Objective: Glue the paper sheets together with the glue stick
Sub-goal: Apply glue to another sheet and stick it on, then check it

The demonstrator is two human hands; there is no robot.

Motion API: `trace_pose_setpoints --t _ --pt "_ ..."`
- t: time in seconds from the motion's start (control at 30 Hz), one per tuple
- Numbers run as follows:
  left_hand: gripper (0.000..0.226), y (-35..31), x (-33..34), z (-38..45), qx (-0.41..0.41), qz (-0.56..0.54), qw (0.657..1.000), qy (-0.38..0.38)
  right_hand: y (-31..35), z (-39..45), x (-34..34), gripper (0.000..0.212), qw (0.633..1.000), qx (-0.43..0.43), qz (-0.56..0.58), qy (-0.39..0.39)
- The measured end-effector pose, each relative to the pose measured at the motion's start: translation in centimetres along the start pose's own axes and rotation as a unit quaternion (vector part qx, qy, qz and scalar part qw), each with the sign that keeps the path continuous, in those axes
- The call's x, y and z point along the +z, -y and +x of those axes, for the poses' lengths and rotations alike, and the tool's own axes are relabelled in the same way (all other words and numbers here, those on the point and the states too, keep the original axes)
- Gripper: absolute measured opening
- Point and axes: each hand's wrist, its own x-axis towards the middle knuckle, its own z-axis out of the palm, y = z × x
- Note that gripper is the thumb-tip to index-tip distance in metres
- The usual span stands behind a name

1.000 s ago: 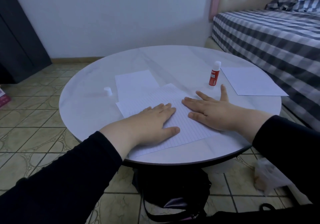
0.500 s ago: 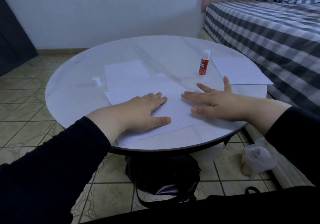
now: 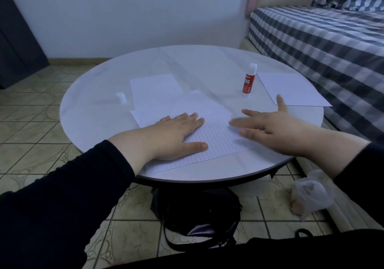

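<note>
1. Round table (image 3: 207, 65): carries everything listed.
2. Lined sheets (image 3: 216, 135): near edge, overlapped; thin, limp, likely to slide. Best held flat-palmed.
3. Plain sheet (image 3: 291, 87): right edge.
4. Left hand (image 3: 176, 135): flat, fingers straight, pressing the lined sheets.
5. Right hand (image 3: 276, 127): fingers spread, gripping nothing.
6. Glue stick (image 3: 249, 81): upright, uncapped, beside plain sheet; rigid, light. Grasp mid-barrel.
7. Cap (image 3: 121, 97): left edge.

The round table (image 3: 187, 65) has a smooth, glossy, marble-look top. At 6 o'clock lies matt lined paper (image 3: 216, 131); at 2 o'clock stands a shiny plastic glue stick (image 3: 248, 81).
</note>
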Motion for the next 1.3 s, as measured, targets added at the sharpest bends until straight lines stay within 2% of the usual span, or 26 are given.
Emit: trace_pose_setpoints --t 0.1,0.3,0.53,0.7,0.83,0.9,1.0,1.2,1.3 --pt "0.076 0.1 0.0 -0.1 0.005 0.016 1.0 0.004 0.6 1.1 1.1 0.051 0.999 0.014 -0.043 0.024" --pt "0.078 0.2 0.2 0.1 0.005 0.035 0.999 -0.001 -0.4 0.4 0.4 0.05 1.0 -0.016 -0.027 0.001" --pt "0.081 0.5 0.8 0.2 0.019 0.039 0.999 0.003 -0.1 4.6 1.1 0.052 0.999 0.0 -0.032 0.018" --pt "0.076 0.7 1.1 0.2 0.022 0.032 0.999 -0.015 -1.2 2.7 1.6 0.051 0.997 -0.059 -0.021 0.049" --pt "0.08 0.8 1.4 0.1 0.03 0.018 0.999 -0.036 -1.0 1.4 2.1 0.061 0.989 -0.14 0.039 -0.028" --pt "0.079 0.8 1.5 0.1 0.031 0.009 0.998 -0.046 -0.3 2.5 2.0 0.053 0.989 -0.129 0.042 -0.055" --pt "0.076 0.8 1.6 0.1 0.032 0.013 0.998 -0.052 0.6 4.5 1.7 0.049 0.995 -0.078 0.03 -0.044" --pt "0.077 0.9 1.4 0.0 0.029 0.007 0.998 -0.047 0.0 2.7 2.1 0.047 0.992 -0.115 0.039 -0.041" --pt "0.077 0.9 1.5 0.1 0.032 0.006 0.998 -0.05 -0.1 2.0 1.8 0.04 0.983 -0.134 0.085 -0.093"
